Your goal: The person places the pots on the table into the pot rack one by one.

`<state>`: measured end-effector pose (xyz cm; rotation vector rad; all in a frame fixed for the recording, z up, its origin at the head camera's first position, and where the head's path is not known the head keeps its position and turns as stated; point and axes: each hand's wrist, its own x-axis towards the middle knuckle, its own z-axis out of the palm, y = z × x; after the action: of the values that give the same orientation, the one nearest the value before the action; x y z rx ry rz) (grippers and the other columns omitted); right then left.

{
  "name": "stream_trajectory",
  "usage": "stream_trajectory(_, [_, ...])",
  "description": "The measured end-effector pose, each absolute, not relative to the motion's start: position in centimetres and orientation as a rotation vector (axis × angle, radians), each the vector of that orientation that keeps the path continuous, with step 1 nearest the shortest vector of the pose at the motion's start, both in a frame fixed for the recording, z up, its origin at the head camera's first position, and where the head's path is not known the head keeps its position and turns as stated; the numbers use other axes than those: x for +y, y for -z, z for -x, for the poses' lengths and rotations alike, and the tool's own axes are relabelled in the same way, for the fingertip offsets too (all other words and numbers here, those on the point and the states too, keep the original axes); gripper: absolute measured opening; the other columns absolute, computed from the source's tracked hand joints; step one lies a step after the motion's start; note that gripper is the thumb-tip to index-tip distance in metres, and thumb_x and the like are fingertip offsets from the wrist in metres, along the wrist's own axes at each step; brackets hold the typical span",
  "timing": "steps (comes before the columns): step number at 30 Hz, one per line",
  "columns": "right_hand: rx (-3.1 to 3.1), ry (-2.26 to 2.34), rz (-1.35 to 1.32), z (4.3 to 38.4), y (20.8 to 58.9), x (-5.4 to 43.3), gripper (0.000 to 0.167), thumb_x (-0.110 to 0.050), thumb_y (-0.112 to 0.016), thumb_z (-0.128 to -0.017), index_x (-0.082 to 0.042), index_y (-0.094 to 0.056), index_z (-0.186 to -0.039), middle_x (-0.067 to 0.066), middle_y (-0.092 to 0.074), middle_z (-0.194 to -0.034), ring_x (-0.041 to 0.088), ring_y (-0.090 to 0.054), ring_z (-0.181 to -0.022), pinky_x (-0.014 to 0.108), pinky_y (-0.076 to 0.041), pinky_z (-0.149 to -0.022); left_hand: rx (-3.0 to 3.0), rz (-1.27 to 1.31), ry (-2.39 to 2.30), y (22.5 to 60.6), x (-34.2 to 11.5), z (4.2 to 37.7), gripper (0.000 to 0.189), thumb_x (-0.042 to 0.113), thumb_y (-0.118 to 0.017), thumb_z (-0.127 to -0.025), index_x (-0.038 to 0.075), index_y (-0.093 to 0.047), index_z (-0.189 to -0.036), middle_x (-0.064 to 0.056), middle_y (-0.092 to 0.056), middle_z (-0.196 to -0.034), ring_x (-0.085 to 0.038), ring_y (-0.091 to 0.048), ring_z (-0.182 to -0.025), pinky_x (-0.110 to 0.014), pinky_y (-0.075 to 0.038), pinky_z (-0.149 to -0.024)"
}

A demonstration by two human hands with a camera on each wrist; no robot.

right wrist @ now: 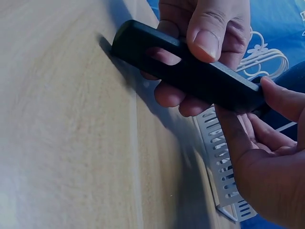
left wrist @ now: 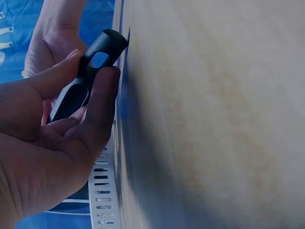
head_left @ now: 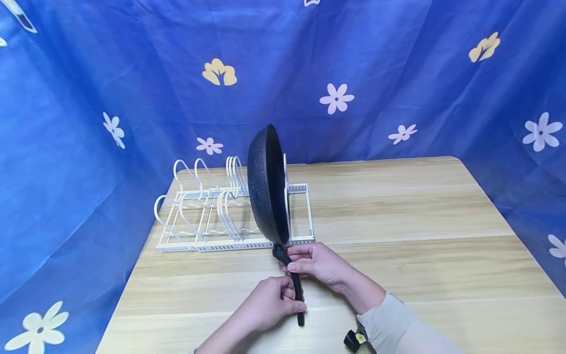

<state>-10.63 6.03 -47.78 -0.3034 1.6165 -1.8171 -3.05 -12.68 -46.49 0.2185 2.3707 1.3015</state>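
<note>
A dark speckled frying pan (head_left: 262, 184) stands on edge in the right part of a white wire pan rack (head_left: 234, 246), its open side facing right. Its black handle (right wrist: 190, 71) points toward me over the table. My left hand (head_left: 271, 302) pinches the handle near its free end, thumb on one side and fingers on the other. Closer to the pan, my right hand (head_left: 325, 268) grips the same handle between thumb and fingers. The left wrist view shows the handle's end slot (left wrist: 100, 59) just past the left fingertips.
Several white wire loops (head_left: 227, 216) rise from the rack left of the pan, and another divider (head_left: 286, 196) stands close to its right. The wood-grain table (head_left: 411, 221) extends to the right. A blue flowered cloth (head_left: 283, 73) hangs behind and at both sides.
</note>
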Motion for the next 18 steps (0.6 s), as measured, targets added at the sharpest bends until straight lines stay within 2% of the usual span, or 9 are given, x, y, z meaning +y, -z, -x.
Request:
stream_trajectory(11, [1.573,1.851,0.276,10.73,48.23,6.10,0.052,0.002,-0.070,-0.100,0.018,-0.052,-0.146,0.036,-0.068,-0.137,0.026,-0.079,-0.116,0.031,-0.062,-0.105,2.358,-0.225,-1.312,46.53,-12.67,3.20,0.022,0.019,-0.092,-0.086,0.009,-0.074,-0.094,0.001,-0.080,-0.083,-0.004,-0.070,-0.074,-0.020,-0.051,-0.070])
stream_trajectory(18, [1.632,1.834,0.270,10.68,48.22,6.34,0.052,-0.004,-0.074,-0.100,0.016,-0.056,-0.144,0.034,-0.070,-0.135,0.022,-0.079,-0.113,0.029,-0.063,-0.103,2.442,-0.209,-1.238,46.41,-12.45,2.61,0.021,0.026,-0.091,-0.086,0.012,-0.076,-0.090,0.007,-0.079,-0.076,0.001,-0.063,-0.068,-0.020,-0.049,-0.066])
